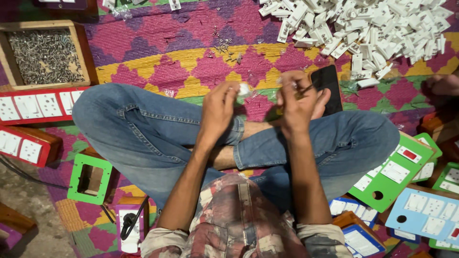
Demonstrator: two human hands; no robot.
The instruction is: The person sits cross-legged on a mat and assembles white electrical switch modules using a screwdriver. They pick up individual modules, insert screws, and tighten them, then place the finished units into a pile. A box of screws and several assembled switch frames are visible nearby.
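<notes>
I sit cross-legged in blue jeans on a patterned mat. My left hand (pixel 219 109) is closed on a small white plastic part (pixel 244 89), held above my crossed shins. My right hand (pixel 297 99) grips a thin tool (pixel 306 89) that looks like a screwdriver, its tip angled toward the white part. The two hands are a short gap apart at the same height. A black phone (pixel 329 83) lies on the mat just behind my right hand.
A wooden box of screws (pixel 45 56) sits far left. A big heap of white plastic parts (pixel 368 28) lies top right. Loose screws (pixel 223 45) dot the mat. Red (pixel 33 106), green (pixel 393 176) and blue (pixel 425 212) switch boards surround my legs.
</notes>
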